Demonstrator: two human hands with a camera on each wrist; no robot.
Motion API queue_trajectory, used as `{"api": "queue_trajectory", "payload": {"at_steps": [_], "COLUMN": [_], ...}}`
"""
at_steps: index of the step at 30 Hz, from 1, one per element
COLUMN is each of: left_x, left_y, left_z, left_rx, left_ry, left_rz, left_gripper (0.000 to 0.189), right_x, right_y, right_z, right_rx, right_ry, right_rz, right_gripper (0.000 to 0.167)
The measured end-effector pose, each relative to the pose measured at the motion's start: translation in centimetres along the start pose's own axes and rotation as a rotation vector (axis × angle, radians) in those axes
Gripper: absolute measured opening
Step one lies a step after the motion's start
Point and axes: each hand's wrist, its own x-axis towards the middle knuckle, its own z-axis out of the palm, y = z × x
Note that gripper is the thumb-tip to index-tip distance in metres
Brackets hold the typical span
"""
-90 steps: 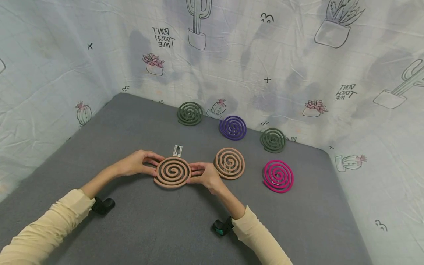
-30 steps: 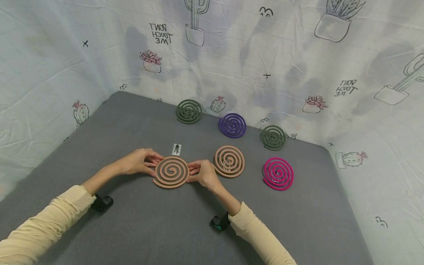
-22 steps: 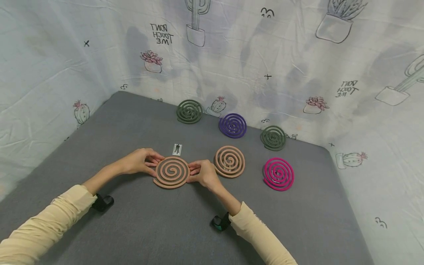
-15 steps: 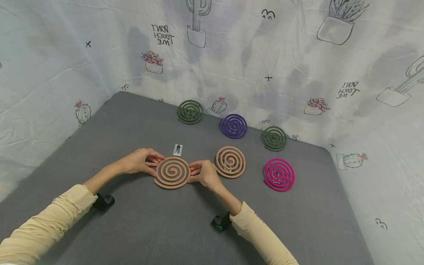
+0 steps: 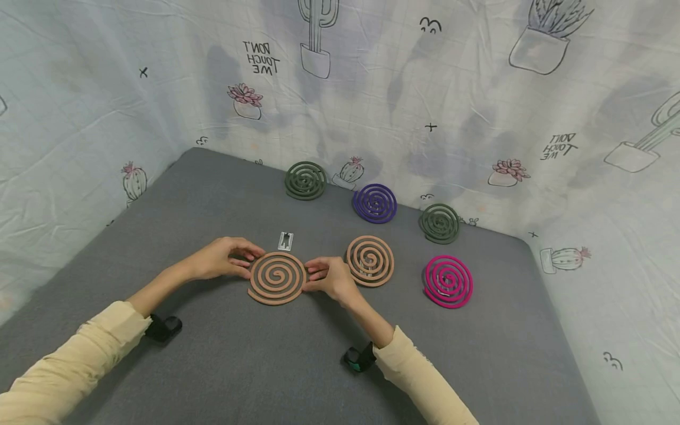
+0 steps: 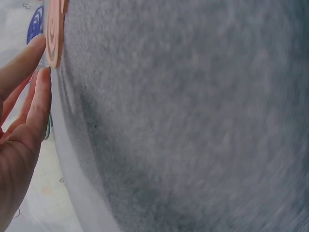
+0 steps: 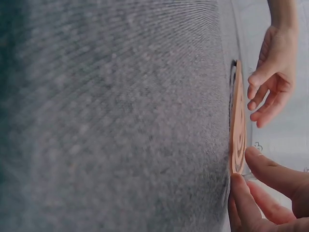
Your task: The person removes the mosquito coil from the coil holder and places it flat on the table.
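A tan mosquito coil (image 5: 278, 278) lies flat on the grey tabletop in the head view, between the two hands. At its left rim is my left hand (image 5: 229, 258), the fingers loosely bent and spread; the right wrist view shows this left hand (image 7: 276, 79) apart from the coil. My right hand (image 5: 332, 278) is at the opposite rim, thumb and fingers parted, fingertips right beside the edge. Seen edge-on in the right wrist view, the tan coil (image 7: 237, 125) ends by the right fingertips. Just behind the coil lies a small silver metal coil stand (image 5: 285, 241).
To the right are a second tan coil (image 5: 370, 261) and a pink coil (image 5: 448, 282). Along the back stand a green coil (image 5: 305, 180), a purple coil (image 5: 375, 203) and another green coil (image 5: 440, 224). A printed white cloth (image 5: 372, 88) hangs behind the tabletop (image 5: 255, 366).
Both hands pinched the coil's rim in the earlier frames; now their fingers have parted and drawn slightly outward from it. The coil stays in nearly the same spot.
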Motion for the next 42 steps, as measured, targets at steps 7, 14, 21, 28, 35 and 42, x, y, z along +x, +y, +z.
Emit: {"api": "queue_trajectory", "payload": {"at_steps": [7, 14, 21, 28, 35, 42], "left_x": [-0.1, 1.3, 3.6, 5.8, 7.7, 9.1], "left_y": [0.3, 1.4, 2.9, 4.2, 5.5, 5.5], "left_z": [0.7, 2.2, 3.6, 6.1, 8.0, 9.5], "left_rx": [-0.118, -0.135, -0.138, -0.185, -0.242, -0.258], "left_ry": [0.058, 0.093, 0.099, 0.194, 0.2, 0.211], "left_rz": [0.031, 0.053, 0.098, 0.111, 0.12, 0.168], "left_gripper": [0.048, 0.044, 0.041, 0.043, 0.044, 0.041], "right_x": [-0.8, -1.9, -3.1, -4.0, -5.6, -6.5], "right_y": [1.0, 2.2, 3.3, 4.0, 5.1, 6.9], "right_z": [-1.1, -2.4, -3.6, -5.0, -7.4, -9.0], "right_rx": [0.121, 0.274, 0.369, 0.397, 0.425, 0.424], "right_ry": [0.0, 0.027, 0.088, 0.141, 0.208, 0.243], "right_rz": [-0.004, -0.021, -0.075, -0.108, -0.089, -0.087], "right_gripper": [0.041, 0.041, 0.043, 0.042, 0.042, 0.045]}}
